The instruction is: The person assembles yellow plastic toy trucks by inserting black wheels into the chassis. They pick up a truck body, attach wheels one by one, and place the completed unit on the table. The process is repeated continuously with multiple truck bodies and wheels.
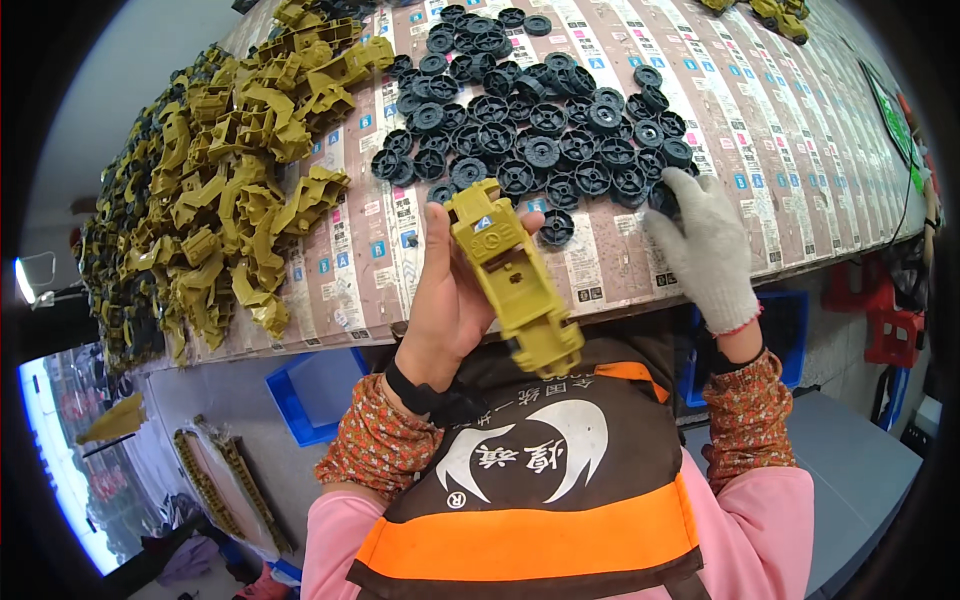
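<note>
My bare left hand (446,290) holds a mustard-yellow plastic toy vehicle body (517,285), tilted, above the near edge of the table. Its hollow side with ribs and holes faces up. My right hand (708,245), in a pale knitted glove, is at the right edge of a spread of dark toy wheels (540,152). Thumb and fingers close around one dark wheel (663,199), partly hidden by the glove. Several of the spoked wheels lie one on another, others flat.
A tall heap of yellow vehicle parts (245,150) covers the table's left side, with dark parts (135,250) at its outer edge. More yellow pieces (780,15) lie far right. The tabletop (800,190) is covered in printed sheeting. Below are blue bins (310,395) and red stools (892,325).
</note>
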Action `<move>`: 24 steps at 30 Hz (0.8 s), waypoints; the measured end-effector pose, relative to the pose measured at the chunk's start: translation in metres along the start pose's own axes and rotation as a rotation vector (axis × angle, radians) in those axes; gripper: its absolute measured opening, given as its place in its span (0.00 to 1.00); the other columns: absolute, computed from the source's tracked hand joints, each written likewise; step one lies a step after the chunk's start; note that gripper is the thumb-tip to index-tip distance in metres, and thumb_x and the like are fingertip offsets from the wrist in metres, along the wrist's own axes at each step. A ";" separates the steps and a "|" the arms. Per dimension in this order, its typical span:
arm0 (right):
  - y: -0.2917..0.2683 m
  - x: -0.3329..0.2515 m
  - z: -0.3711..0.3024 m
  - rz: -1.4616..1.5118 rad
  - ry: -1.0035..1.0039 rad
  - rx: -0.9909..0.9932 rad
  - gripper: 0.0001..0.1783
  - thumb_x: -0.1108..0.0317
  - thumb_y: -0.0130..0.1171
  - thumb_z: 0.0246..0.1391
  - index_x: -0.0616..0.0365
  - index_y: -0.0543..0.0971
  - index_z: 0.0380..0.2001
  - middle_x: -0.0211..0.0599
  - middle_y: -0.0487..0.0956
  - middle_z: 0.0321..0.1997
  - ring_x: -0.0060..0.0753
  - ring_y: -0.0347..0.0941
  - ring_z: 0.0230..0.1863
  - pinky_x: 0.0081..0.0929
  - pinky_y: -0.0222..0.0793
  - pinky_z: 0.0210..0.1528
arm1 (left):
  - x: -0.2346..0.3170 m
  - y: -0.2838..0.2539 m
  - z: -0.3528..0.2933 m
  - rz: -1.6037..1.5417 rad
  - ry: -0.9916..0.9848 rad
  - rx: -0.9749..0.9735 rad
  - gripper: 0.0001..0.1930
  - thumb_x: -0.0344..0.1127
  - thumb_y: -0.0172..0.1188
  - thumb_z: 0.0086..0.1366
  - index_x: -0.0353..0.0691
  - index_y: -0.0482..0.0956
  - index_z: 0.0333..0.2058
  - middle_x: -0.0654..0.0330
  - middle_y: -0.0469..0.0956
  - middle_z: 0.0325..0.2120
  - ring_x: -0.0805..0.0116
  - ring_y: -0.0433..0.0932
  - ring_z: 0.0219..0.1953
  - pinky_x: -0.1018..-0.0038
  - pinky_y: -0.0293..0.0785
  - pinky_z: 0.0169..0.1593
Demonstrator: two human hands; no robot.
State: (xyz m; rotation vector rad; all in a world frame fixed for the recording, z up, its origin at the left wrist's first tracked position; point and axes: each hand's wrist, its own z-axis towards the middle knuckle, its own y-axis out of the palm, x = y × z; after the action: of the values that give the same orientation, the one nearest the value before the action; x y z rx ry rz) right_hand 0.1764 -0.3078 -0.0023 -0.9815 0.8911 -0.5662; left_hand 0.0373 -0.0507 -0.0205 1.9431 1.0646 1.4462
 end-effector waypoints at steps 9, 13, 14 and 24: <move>0.002 -0.005 -0.009 0.051 0.042 0.104 0.11 0.68 0.63 0.66 0.60 0.82 0.49 0.49 0.80 0.38 0.52 0.79 0.40 0.43 0.75 0.44 | 0.000 0.007 -0.015 -0.014 -0.169 -0.021 0.33 0.59 0.57 0.76 0.40 0.66 0.67 0.50 0.78 0.54 0.50 0.82 0.57 0.42 0.87 0.52; -0.012 -0.026 -0.016 0.640 0.230 -0.152 0.12 0.70 0.59 0.69 0.61 0.81 0.52 0.40 0.82 0.39 0.32 0.80 0.38 0.31 0.76 0.42 | -0.002 0.015 -0.018 0.120 -0.181 0.062 0.30 0.51 0.62 0.76 0.45 0.63 0.68 0.54 0.77 0.49 0.54 0.86 0.49 0.56 0.91 0.44; -0.017 -0.037 -0.016 0.774 0.318 -0.271 0.12 0.71 0.58 0.69 0.61 0.81 0.53 0.37 0.82 0.40 0.27 0.80 0.38 0.28 0.76 0.41 | -0.002 0.016 -0.016 0.162 -0.170 0.071 0.30 0.51 0.62 0.76 0.46 0.63 0.69 0.54 0.77 0.49 0.54 0.86 0.48 0.57 0.91 0.43; 0.001 -0.065 -0.014 1.134 0.256 -0.465 0.17 0.75 0.53 0.71 0.60 0.78 0.60 0.31 0.81 0.47 0.17 0.80 0.40 0.21 0.80 0.44 | 0.001 0.030 -0.020 0.301 -0.124 -0.065 0.42 0.54 0.64 0.75 0.49 0.54 0.78 0.59 0.77 0.53 0.68 0.83 0.47 0.70 0.84 0.50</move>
State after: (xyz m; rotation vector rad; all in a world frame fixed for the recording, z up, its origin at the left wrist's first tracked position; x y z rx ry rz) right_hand 0.1301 -0.2644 0.0177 -0.6496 1.6591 0.5185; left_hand 0.0273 -0.0688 0.0094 2.1843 0.6837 1.4689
